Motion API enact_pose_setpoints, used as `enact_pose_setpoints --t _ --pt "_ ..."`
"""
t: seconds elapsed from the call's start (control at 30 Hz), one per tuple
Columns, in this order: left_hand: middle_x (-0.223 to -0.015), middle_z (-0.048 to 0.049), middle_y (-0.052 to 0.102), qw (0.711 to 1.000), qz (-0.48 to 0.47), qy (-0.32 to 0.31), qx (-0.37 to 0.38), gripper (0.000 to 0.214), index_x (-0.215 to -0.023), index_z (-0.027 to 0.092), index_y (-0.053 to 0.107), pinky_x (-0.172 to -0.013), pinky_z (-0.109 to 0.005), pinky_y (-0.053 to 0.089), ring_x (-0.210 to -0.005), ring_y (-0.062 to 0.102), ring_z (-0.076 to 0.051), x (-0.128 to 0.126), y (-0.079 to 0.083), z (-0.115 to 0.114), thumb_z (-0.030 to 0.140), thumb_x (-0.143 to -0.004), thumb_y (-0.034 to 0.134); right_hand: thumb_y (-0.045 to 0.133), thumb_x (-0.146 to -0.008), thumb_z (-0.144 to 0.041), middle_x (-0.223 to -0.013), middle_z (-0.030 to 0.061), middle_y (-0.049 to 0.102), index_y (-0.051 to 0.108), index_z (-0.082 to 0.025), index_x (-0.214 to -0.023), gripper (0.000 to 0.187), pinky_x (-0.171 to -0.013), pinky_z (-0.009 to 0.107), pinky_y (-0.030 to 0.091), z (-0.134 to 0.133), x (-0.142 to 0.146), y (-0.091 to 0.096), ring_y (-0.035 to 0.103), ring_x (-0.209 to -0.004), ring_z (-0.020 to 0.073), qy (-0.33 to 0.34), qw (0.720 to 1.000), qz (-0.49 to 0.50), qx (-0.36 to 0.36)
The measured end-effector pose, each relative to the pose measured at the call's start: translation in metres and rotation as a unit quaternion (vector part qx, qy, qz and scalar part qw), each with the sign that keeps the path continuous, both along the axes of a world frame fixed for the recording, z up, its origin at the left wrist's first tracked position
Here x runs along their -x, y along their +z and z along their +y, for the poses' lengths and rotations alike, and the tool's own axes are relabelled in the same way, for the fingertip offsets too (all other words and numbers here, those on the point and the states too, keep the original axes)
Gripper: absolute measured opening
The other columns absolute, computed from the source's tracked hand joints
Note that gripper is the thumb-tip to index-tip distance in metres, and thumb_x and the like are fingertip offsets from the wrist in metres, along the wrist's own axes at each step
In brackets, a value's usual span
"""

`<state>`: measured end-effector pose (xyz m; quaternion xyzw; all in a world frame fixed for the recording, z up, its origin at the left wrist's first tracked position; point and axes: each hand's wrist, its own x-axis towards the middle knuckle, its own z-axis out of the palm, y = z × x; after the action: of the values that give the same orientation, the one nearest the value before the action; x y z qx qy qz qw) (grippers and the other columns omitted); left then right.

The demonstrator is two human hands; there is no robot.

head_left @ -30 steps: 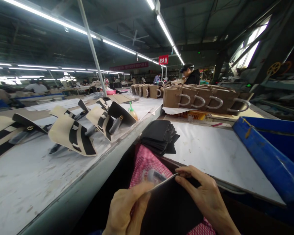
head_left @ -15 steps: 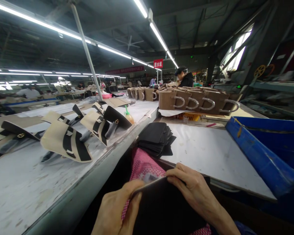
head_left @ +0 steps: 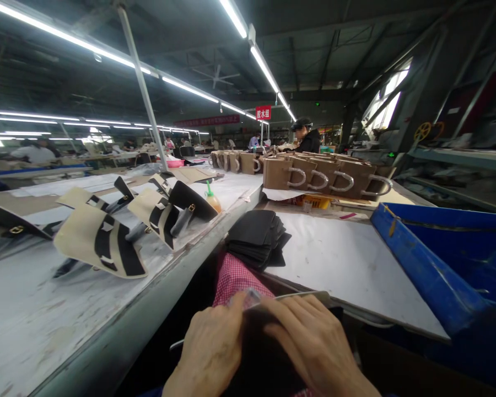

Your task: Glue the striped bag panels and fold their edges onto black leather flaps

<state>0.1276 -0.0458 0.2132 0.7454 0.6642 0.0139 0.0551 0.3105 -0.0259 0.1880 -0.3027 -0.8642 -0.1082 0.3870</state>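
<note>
A black panel [head_left: 258,358] with a pale far edge lies over my lap, largely hidden by my hands. My left hand [head_left: 210,347] grips its left side, thumb up at the far edge. My right hand [head_left: 310,339] has its fingers bent over the far edge, with the thumb on the near side. Pink checked cloth [head_left: 240,281] covers my leg beyond the panel. Just past it, a fanned stack of black panels [head_left: 256,237] rests at the corner of the white-covered right table [head_left: 330,253].
Cream and black bag pieces [head_left: 101,240] with buckles stand on the left table [head_left: 37,320], near a green-tipped glue bottle [head_left: 213,199]. Brown bags [head_left: 310,173] with wrapped handles line the back. A blue bin [head_left: 421,275] borders the right side; a person [head_left: 308,138] stands behind.
Both hands have shifted on the panel: the left now shows its back, and the right has gone from pinching the far edge to lying over it. The view has turned slightly right.
</note>
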Motion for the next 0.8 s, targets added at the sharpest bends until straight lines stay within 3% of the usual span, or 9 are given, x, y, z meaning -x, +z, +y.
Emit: enact_pose_setpoints --t 0.13,0.23,0.3,0.47,0.53,0.63,0.8 --pt "-0.088 -0.0098 0.079 0.997 -0.064 0.035 -0.024 0.040 -0.131 0.025 0.062 -0.074 -0.040 0.055 -0.085 0.076 -0.033 0.022 0.000 -0.004 0.018 -0.097 0.041 0.062 -0.097 -0.025 -0.089 0.0015 0.072 0.062 -0.021 -0.113 0.017 -0.074 0.030 0.050 -0.001 -0.041 -0.010 0.067 -0.076 0.0175 -0.041 0.994 0.093 -0.026" --pt "-0.086 -0.0039 0.079 0.989 -0.141 0.016 -0.047 0.038 -0.122 0.030 0.067 -0.072 -0.032 0.052 -0.081 0.075 -0.026 0.033 0.001 -0.008 0.019 -0.096 0.042 0.068 -0.092 -0.027 -0.083 -0.0010 0.068 0.068 -0.026 -0.095 0.004 -0.067 0.026 0.052 0.008 -0.059 -0.018 0.065 -0.071 0.0155 -0.055 0.977 0.204 0.032" --pt "-0.084 -0.0017 0.079 0.980 -0.192 -0.010 -0.062 0.036 -0.117 0.031 0.070 -0.069 -0.028 0.049 -0.077 0.074 -0.023 0.036 0.003 -0.010 0.021 -0.096 0.043 0.071 -0.088 -0.030 -0.083 0.0004 0.065 0.070 -0.026 -0.084 0.006 -0.063 0.023 0.054 0.019 -0.060 -0.022 0.065 -0.074 0.0154 -0.039 0.957 0.276 0.079" --pt "-0.076 0.0019 0.076 0.966 -0.246 -0.048 -0.069 0.033 -0.113 0.030 0.072 -0.064 -0.024 0.047 -0.067 0.070 -0.018 0.040 0.009 -0.013 0.024 -0.095 0.045 0.072 -0.086 -0.040 -0.113 0.0085 0.067 0.074 -0.023 -0.081 0.017 -0.079 0.026 0.058 0.042 -0.051 -0.030 0.066 -0.105 0.0229 0.046 0.873 0.411 0.260" --pt "-0.081 0.0040 0.077 0.958 -0.276 -0.061 -0.057 0.033 -0.116 0.032 0.071 -0.064 -0.021 0.047 -0.068 0.069 -0.015 0.041 0.012 -0.015 0.023 -0.096 0.046 0.074 -0.084 -0.043 -0.112 0.0096 0.068 0.075 -0.021 -0.082 0.022 -0.076 0.027 0.058 0.043 -0.050 -0.031 0.068 -0.100 0.0239 0.070 0.830 0.442 0.334" --pt "-0.095 0.0067 0.077 0.942 -0.321 -0.086 -0.050 0.034 -0.120 0.035 0.069 -0.066 -0.017 0.047 -0.075 0.069 -0.013 0.040 0.017 -0.021 0.021 -0.095 0.050 0.077 -0.080 -0.048 -0.092 0.0088 0.073 0.075 -0.019 -0.087 0.030 -0.067 0.028 0.059 0.038 -0.051 -0.030 0.070 -0.080 0.0230 0.059 0.778 0.471 0.410" --pt "-0.084 0.0068 0.074 0.929 -0.354 -0.103 -0.028 0.038 -0.123 0.037 0.068 -0.059 -0.016 0.043 -0.068 0.064 -0.012 0.038 0.026 -0.027 0.019 -0.096 0.050 0.085 -0.069 -0.050 -0.076 0.0057 0.072 0.074 -0.019 -0.084 0.036 -0.060 0.027 0.058 0.032 -0.048 -0.019 0.069 -0.067 0.0220 0.016 0.725 0.523 0.447"
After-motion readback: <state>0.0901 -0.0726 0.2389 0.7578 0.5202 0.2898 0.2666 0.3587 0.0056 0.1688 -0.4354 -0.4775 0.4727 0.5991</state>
